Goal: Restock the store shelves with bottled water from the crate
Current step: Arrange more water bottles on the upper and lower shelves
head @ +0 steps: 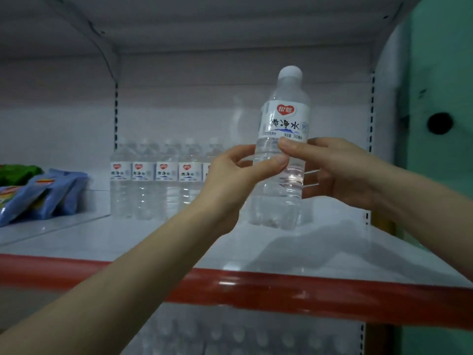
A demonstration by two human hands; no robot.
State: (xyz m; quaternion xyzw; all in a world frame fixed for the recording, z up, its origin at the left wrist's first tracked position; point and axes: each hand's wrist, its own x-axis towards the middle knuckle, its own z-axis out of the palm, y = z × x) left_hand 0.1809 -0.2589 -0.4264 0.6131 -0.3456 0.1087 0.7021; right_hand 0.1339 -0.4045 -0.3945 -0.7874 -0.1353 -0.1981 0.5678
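Both hands, left hand (230,170) and right hand (340,170), have fingers curled round a water bottle (281,149), upright above the shelf (153,242), label forward. Placing step, I'd say: next, lower it beside the row of bottles (158,180) at the back.

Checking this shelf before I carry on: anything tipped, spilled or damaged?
Nothing stands out. The back-row bottles stand upright, labels forward; the held bottle, between left hand and right hand, is upright, capped. Blue snack packets, far left, lie slumped.

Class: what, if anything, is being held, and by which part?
The left hand and right hand hold a bottle by its body, below the label.
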